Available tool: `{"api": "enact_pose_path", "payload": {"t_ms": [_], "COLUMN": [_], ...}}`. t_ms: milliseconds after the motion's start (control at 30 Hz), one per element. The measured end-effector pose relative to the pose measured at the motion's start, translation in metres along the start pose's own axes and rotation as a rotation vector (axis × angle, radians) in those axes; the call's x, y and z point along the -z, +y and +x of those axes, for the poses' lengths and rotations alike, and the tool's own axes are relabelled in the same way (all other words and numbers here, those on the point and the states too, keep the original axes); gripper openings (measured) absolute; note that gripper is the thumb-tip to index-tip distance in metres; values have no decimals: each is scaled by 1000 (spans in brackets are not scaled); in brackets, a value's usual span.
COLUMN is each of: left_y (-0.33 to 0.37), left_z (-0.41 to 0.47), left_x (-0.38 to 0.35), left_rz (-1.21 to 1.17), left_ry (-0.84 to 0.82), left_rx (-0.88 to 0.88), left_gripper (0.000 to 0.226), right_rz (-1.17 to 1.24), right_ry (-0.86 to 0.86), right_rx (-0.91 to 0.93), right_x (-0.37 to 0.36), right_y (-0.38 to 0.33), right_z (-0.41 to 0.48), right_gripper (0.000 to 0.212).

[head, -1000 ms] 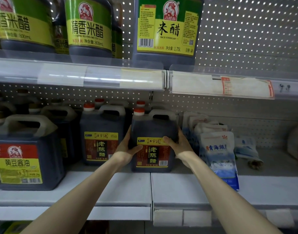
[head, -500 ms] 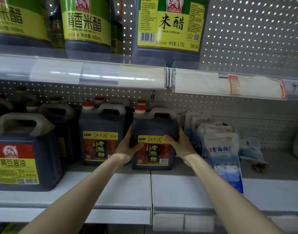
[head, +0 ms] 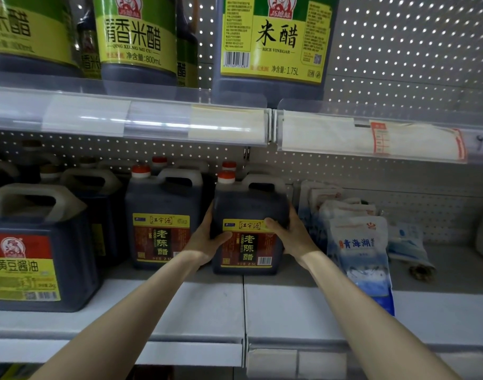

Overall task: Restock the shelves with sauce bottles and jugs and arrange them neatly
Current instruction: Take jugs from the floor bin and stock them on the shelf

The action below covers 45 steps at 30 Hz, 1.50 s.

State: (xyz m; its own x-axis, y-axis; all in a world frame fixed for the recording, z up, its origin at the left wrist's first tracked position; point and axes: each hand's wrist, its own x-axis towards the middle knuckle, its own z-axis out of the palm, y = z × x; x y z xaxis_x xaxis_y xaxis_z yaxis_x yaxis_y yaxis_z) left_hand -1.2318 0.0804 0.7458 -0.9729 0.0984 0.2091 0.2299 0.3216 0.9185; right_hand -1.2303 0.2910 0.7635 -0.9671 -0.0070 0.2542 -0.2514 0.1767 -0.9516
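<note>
Two-handed, gripping the vinegar jug [head: 248,207] by its sides with left hand [head: 204,239] and right hand [head: 293,237], thumbs curled onto label, holding it upright on the lower shelf [head: 207,305], just right of a matching jug [head: 163,204], left of salt bags [head: 358,242].

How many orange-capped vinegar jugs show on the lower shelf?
4: the held jug; the left jug beside it; behind them, only the rear left cap and rear right cap show. More may be hidden.
</note>
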Motion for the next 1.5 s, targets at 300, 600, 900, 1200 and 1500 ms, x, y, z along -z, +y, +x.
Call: {"api": "enact_pose_path", "payload": {"t_ms": [300, 600, 900, 1200, 1500], "left_y": [3, 6, 11, 29, 80], "left_z": [1, 1, -6, -36, -107], "left_x": [-2, -1, -6, 0, 36], "left_rz": [19, 6, 94, -79, -102], "left_ry": [5, -1, 42, 84, 75], "left_rx": [5, 28, 43, 88, -1], "left_gripper": [84, 83, 77, 68, 64], "right_rz": [-61, -56, -60, -97, -184], "right_ry": [-12, -24, -8, 53, 116], "right_rx": [-7, -10, -58, -42, -30], "right_x": [-2, -2, 0, -1, -12], "right_y": [-3, -2, 4, -19, -92], "right_z": [-2, 1, 1, -30, -105], "right_gripper": [91, 95, 94, 76, 57]}}
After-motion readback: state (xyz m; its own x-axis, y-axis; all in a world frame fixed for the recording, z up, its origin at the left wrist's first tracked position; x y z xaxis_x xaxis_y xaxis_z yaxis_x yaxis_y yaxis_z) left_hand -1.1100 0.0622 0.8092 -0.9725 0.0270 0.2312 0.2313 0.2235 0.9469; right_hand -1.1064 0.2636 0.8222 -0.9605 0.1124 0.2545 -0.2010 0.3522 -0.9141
